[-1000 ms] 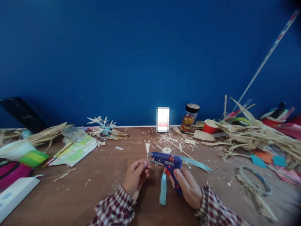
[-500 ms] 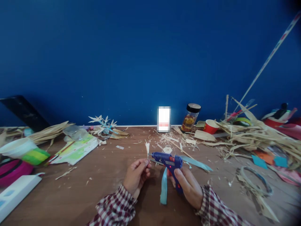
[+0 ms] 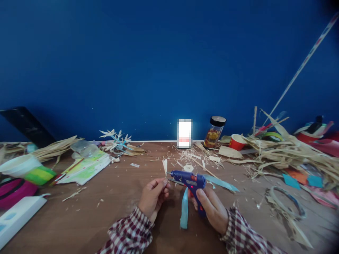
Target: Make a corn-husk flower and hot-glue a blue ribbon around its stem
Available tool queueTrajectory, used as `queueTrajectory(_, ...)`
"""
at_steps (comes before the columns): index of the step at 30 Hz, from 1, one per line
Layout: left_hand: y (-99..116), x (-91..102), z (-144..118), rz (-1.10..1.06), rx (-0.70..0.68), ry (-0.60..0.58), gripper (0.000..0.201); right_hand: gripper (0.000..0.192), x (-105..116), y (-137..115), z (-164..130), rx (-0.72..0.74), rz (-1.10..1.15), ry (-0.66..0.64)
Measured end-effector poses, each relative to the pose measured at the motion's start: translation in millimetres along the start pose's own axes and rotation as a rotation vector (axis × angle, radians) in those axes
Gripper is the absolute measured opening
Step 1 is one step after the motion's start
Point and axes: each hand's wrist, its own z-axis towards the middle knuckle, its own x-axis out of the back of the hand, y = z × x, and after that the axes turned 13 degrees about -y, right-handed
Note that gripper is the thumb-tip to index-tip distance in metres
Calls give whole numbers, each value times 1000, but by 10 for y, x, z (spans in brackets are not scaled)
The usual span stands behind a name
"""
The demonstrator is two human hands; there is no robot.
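Observation:
My left hand (image 3: 153,195) pinches a small pale straw piece (image 3: 165,166) upright between thumb and fingers. My right hand (image 3: 210,208) grips the handle of a blue hot glue gun (image 3: 189,179), whose red light is on. The gun's nozzle points left and meets the lower part of the straw piece. A light blue strip (image 3: 183,212) lies on the brown table (image 3: 111,208) between my two hands, and another light blue strip (image 3: 221,183) lies just behind the gun.
Straw heaps (image 3: 286,155) and blue paper squares (image 3: 291,181) cover the right side. A black-lidded jar (image 3: 214,132) and red cup (image 3: 236,141) stand by the blue wall. A straw flower (image 3: 116,141), green sheet (image 3: 84,168), white cup (image 3: 19,165) and white box (image 3: 16,218) lie left.
Almost nothing has moved. Both hands hold the same pose with the nozzle at the straw piece; the view shifted very slightly.

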Motion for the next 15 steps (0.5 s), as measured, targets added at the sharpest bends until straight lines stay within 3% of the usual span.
queueTrajectory(15, 16, -12, -7, 7, 1, 28, 6, 42, 14, -16, -1, -16, -79, -26)
